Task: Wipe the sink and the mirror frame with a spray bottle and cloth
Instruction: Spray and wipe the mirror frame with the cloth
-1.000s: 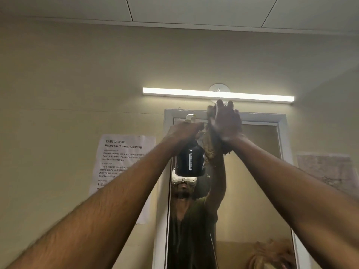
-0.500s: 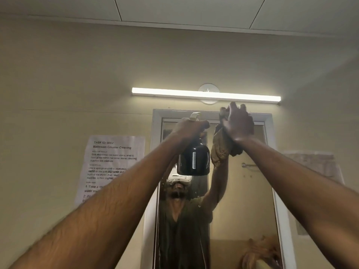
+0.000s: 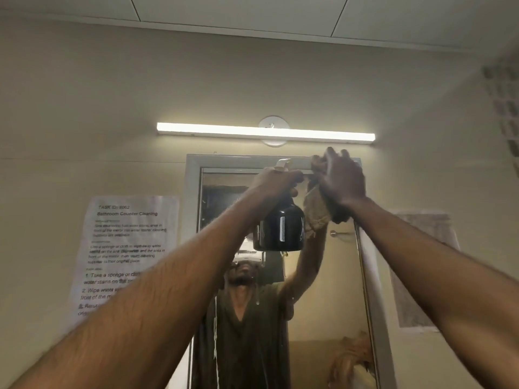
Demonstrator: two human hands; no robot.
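Nearest, two bare forearms rise from the lower corners of the view and converge on the top of the mirror.

Left hand (image 3: 276, 182): wrapped around the neck of the spray bottle (image 3: 279, 228), holding it upright in front of the glass, just below the top rail of the mirror frame (image 3: 193, 175). Bottle body is dark and glossy, with a white comb mark and a scissors mark on its side. Its pale trigger head pokes up above the knuckles and overlaps the top rail.

Right hand (image 3: 341, 181): fingers spread flat, pressing the cloth (image 3: 314, 211) against the top rail near the frame's upper right corner. Fingertips reach just over the rail's top edge. Cloth is tan and coarse; a bunched tail hangs below the palm, down over the glass and just beside the bottle. Cannot tell whether cloth and bottle touch.

Mirror (image 3: 323, 304): tall, pale-framed. It reflects the person with both arms raised, in a dark top, and something tan at the lower right.

Wall behind: a printed notice (image 3: 126, 248) is stuck to the left of the frame, headed "Bathroom Counter Cleaning"; the left forearm covers its lower right part. A second, blurred sheet (image 3: 421, 276) sits right of the frame. A lit tube light (image 3: 264, 132) runs level above the mirror. Ceiling panels (image 3: 252, 12) lie farthest.
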